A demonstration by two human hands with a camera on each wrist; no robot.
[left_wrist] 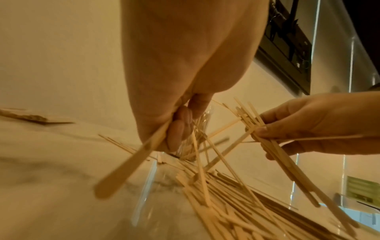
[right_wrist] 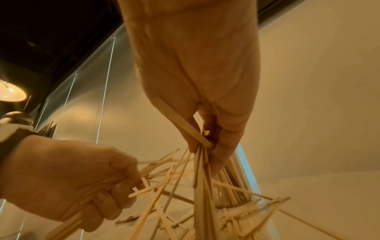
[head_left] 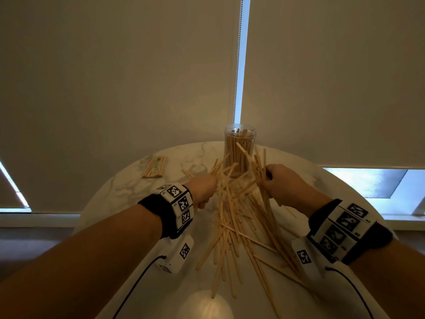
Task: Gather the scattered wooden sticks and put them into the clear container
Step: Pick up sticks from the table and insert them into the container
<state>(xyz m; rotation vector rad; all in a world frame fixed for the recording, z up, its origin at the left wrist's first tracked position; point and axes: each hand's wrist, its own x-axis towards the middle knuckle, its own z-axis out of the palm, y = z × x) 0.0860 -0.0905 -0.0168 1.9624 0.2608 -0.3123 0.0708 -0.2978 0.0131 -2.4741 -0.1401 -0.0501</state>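
Head view: both hands are clutching wooden sticks (head_left: 232, 217) mid-frame; the clear container (head_left: 239, 148) is standing upright just above them. Left wrist view: the left hand (left_wrist: 179, 97) is gripping sticks. Right wrist view: the right hand (right_wrist: 197, 81) is clasping a bundle.

Both forearms are bare. Each wrist wears a black band (head_left: 158, 217) ringed with white blocks printed with black square-patterned markers (head_left: 183, 204). A white camera unit (head_left: 178, 255) hangs under each wrist, trailing a thin black cable (head_left: 138, 279).
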